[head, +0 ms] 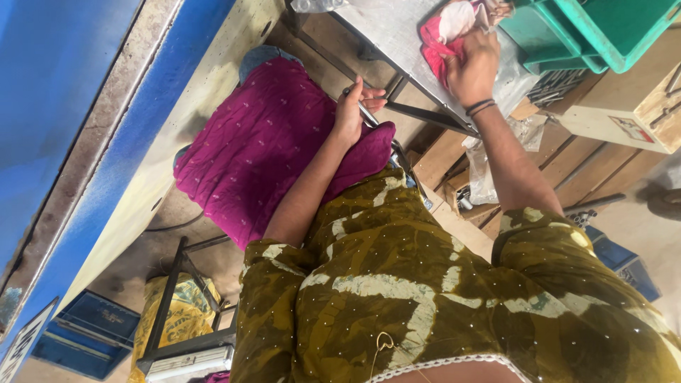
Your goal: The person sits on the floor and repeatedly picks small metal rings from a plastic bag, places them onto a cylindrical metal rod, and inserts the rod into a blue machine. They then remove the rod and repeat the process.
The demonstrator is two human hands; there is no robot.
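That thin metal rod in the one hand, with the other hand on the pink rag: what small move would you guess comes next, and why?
Probably the left hand lifts the metal rod up toward the pink rag, which the right hand presses on the steel table. The rod sits low over the lap, apart from the rag, so they would have to meet.

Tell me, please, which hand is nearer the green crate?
Right. The right hand rests on a pink cloth beside the green crate; the left hand grips a thin metal rod farther off.
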